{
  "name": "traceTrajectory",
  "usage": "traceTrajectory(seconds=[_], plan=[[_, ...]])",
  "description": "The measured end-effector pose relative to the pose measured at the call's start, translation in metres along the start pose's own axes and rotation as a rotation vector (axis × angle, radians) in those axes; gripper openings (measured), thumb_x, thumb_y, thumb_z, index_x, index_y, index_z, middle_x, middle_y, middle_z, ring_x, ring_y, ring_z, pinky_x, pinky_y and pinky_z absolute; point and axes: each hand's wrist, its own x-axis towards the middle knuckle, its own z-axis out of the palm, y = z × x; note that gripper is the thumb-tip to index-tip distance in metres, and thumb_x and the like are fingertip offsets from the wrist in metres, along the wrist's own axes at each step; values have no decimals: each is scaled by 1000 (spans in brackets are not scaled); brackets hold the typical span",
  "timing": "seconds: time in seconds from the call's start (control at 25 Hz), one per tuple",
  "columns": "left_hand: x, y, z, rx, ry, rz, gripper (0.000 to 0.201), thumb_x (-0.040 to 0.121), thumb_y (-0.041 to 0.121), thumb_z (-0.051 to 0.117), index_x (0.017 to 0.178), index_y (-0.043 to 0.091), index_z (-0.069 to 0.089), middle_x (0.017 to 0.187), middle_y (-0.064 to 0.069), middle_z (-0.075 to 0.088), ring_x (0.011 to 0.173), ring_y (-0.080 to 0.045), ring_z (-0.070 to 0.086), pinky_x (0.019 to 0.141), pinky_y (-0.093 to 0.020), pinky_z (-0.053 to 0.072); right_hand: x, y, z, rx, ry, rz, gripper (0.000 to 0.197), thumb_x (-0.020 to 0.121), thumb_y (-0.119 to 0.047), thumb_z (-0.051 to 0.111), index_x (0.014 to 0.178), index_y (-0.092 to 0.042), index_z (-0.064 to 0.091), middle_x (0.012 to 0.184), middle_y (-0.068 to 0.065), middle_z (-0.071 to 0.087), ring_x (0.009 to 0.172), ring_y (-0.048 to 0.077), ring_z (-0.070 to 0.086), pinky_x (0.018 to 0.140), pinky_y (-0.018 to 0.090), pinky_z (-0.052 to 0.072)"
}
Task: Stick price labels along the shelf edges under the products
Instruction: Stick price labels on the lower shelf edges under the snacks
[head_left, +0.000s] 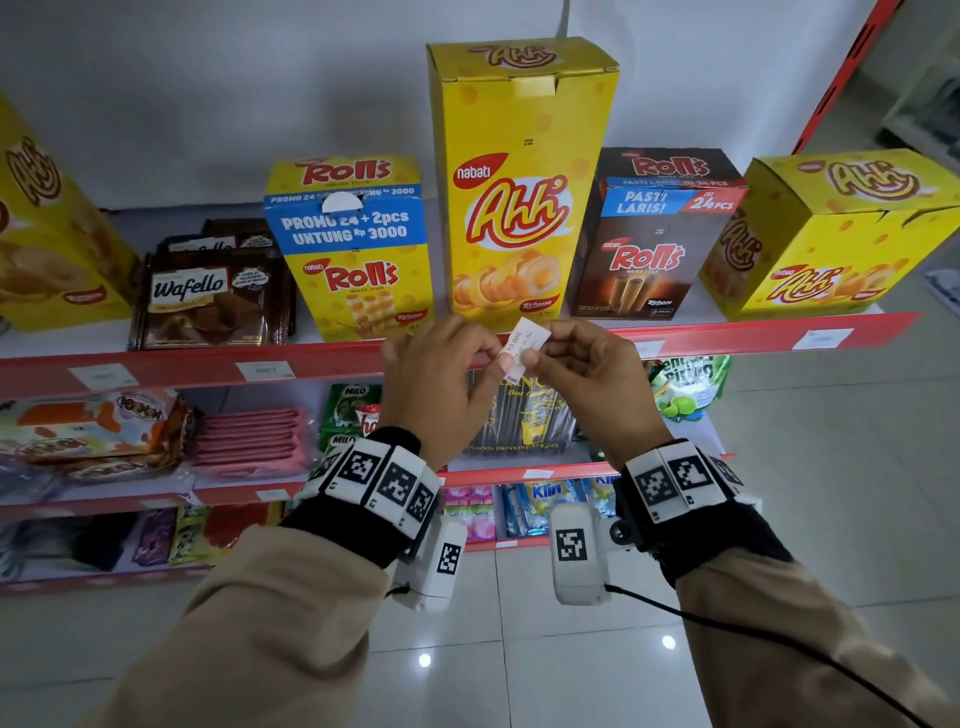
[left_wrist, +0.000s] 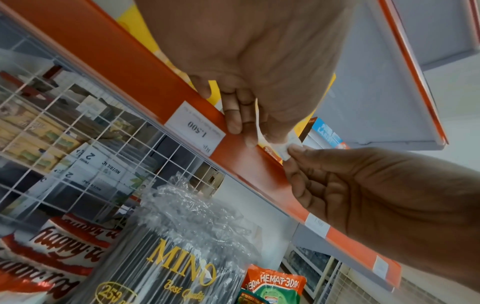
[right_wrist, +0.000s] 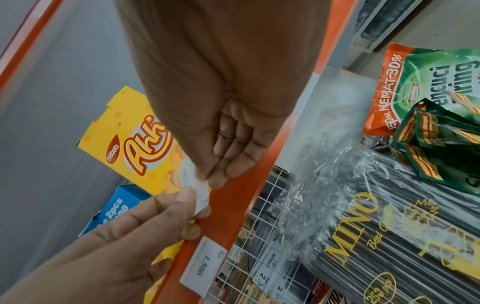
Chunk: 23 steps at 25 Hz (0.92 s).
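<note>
Both hands meet in front of the red shelf edge (head_left: 208, 364), just below the tall yellow Ahh box (head_left: 519, 182). A small white price label (head_left: 524, 338) is pinched between them, tilted and printed with a price. My left hand (head_left: 498, 359) pinches its lower left end and my right hand (head_left: 535, 354) its right side. In the left wrist view the left hand (left_wrist: 249, 131) holds a thin white strip against the shelf edge (left_wrist: 130, 67) while the right hand (left_wrist: 293, 152) pinches the label (left_wrist: 283, 150). In the right wrist view the right hand (right_wrist: 207, 179) and left hand (right_wrist: 192, 201) pinch the label (right_wrist: 200, 193).
Stuck labels sit on the edge at left (head_left: 265, 370) and far right (head_left: 823, 339); one reads 1.500 (left_wrist: 194, 127). Rolls boxes (head_left: 353, 244) (head_left: 654, 234) flank the Ahh box, Wafello packs (head_left: 208, 296) lie left. A Mino straw pack (head_left: 519, 415) stands on the shelf below.
</note>
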Motion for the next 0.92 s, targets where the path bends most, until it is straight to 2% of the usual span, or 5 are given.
traceTrajectory(seconds=[0.24, 0.32, 0.52, 0.76, 0.92], plan=[[1, 3, -2, 101, -34, 6, 21, 93, 42, 54, 86, 23, 59, 93, 8, 57, 95, -18, 50, 82, -33, 21, -1, 0, -6, -13, -11, 14, 13, 83, -2, 69, 94, -7, 64, 87, 20, 69, 77, 22, 64, 73, 31, 55], [0, 4, -3, 115, -44, 26, 19, 92, 40, 57, 87, 22, 61, 94, 6, 57, 97, -19, 50, 84, -35, 24, 0, -1, -9, -63, -22, -13, 14, 84, -5, 69, 96, -9, 63, 87, 14, 69, 77, 20, 64, 74, 33, 54], [0, 1, -4, 110, -70, 77, 20, 90, 39, 61, 89, 20, 65, 100, 4, 58, 100, -21, 52, 86, -39, 30, 5, -6, -14, -351, -129, -111, 5, 85, -19, 71, 89, -19, 71, 81, -3, 71, 71, 8, 64, 64, 16, 48], [0, -1, -1, 17, -40, 50, 18, 94, 33, 56, 97, 18, 67, 101, 4, 59, 100, -21, 53, 87, -40, 35, 2, -4, -18, -194, -97, -33, 7, 86, -11, 68, 90, -6, 69, 85, 10, 72, 81, 25, 68, 77, 35, 55], [-1, -2, -2, 54, -40, 84, 13, 93, 29, 58, 95, 18, 65, 99, 3, 58, 97, -22, 53, 83, -40, 35, 1, -5, -8, -256, -99, -56, 12, 85, -19, 71, 91, -9, 72, 74, -3, 70, 64, 11, 61, 61, 24, 47]])
